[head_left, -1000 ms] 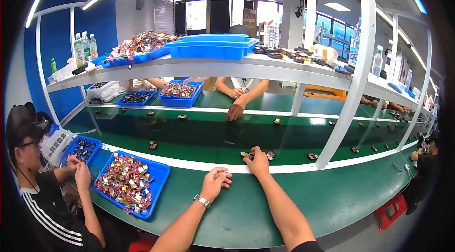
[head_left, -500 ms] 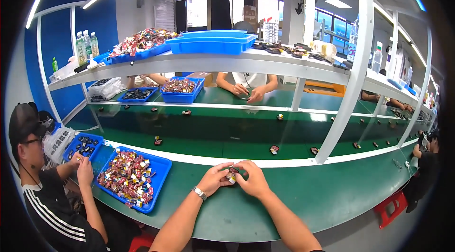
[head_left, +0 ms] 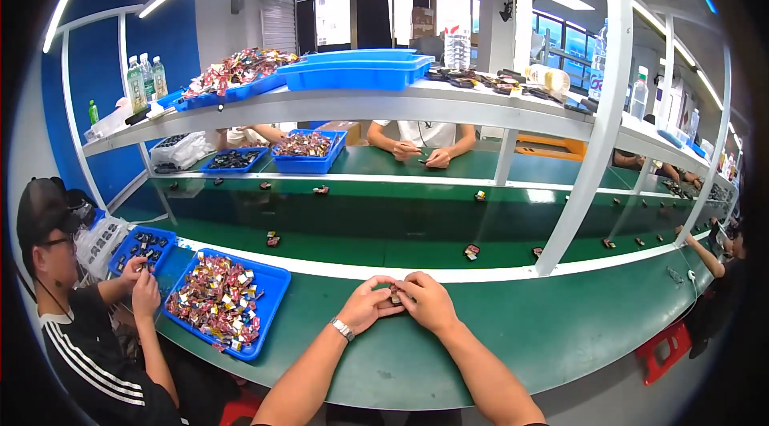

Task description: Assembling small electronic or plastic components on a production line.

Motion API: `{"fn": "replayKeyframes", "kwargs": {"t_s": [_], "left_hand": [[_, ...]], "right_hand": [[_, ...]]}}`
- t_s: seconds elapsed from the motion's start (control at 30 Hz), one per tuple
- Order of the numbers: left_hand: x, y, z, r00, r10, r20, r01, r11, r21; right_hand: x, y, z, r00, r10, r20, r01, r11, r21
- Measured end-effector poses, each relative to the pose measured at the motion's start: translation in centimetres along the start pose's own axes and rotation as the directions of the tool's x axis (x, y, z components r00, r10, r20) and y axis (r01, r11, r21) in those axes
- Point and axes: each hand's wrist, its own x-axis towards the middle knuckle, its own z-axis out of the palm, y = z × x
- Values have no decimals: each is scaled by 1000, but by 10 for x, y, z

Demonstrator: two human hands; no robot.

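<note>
Over the green bench, my two hands meet around one small dark-red piece with a pale patch (head_left: 395,296), perhaps a small circuit assembly; fingers cover most of it. My left hand (head_left: 364,307), with a metal-banded watch at its wrist, has its fingers curled around the piece from the left. My right hand (head_left: 428,303) pinches it from the right, fingertips pressed onto it. To the left of my hands sits a blue tray (head_left: 272,310) heaped with similar small red, white and yellow pieces (head_left: 215,296).
Beyond a white rail, a dark green conveyor belt (head_left: 384,222) carries scattered small pieces. A white post (head_left: 589,126) rises at right, holding a shelf (head_left: 344,110) with trays and bottles. Co-workers sit left, right and opposite. A smaller blue tray (head_left: 170,243) holds black parts.
My right fingers have closed further over the piece, hiding more of it. Pieces on the belt have shifted slightly right. The co-worker at far right has stretched an arm toward the belt.
</note>
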Motion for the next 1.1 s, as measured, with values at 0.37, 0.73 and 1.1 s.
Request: {"fn": "replayKeyframes", "kwargs": {"t_s": [0.37,0.73,1.1], "left_hand": [[0,0,-2,1000,0,-1,0,982,-190],[1,-3,-8,1000,-3,-11,0,979,-202],[0,0,5,994,73,-87,-60,988,141]], "right_hand": [[3,-2,7,977,-187,-106,169,972,-161],[7,-1,-7,974,-220,-61,221,975,9],[5,4,-12,980,-182,79,188,979,-76]]}}
